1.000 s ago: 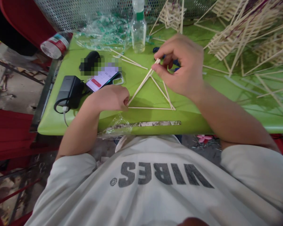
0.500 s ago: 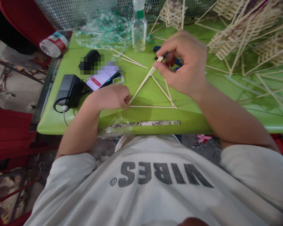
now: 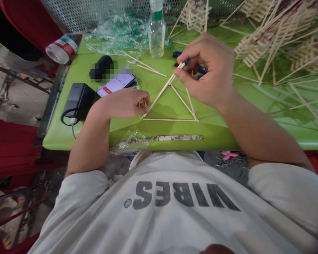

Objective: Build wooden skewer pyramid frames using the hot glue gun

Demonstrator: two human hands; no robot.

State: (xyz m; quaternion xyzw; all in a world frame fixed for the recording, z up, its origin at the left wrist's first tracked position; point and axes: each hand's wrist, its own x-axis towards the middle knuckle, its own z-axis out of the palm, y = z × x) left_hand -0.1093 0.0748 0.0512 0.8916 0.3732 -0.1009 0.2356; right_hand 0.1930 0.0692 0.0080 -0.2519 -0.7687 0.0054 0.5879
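A triangular frame of thin wooden sticks (image 3: 170,120) stands on the green table, its base stick lying near the front edge. At its top, my right hand (image 3: 208,70) pinches the stick ends between thumb and fingers. My left hand (image 3: 127,102) is at the lower left corner, its fingers curled and the tips against the slanting stick just above the joint. That corner joint now shows below the hand. Part of the right-hand sticks is hidden behind my right hand. Dark blue-handled pliers (image 3: 201,69) lie partly covered behind that hand.
Loose sticks (image 3: 151,70) lie beyond the frame. To the left are a phone (image 3: 116,84), a black mouse (image 3: 102,67) and a black power block (image 3: 78,100). A glass bottle (image 3: 157,35) and plastic wrap (image 3: 116,31) stand behind. Stick structures (image 3: 270,38) crowd the right.
My left hand has shifted slightly up along the slanting stick and loosened its curl, uncovering the lower left corner. My right hand keeps its pinch at the top.
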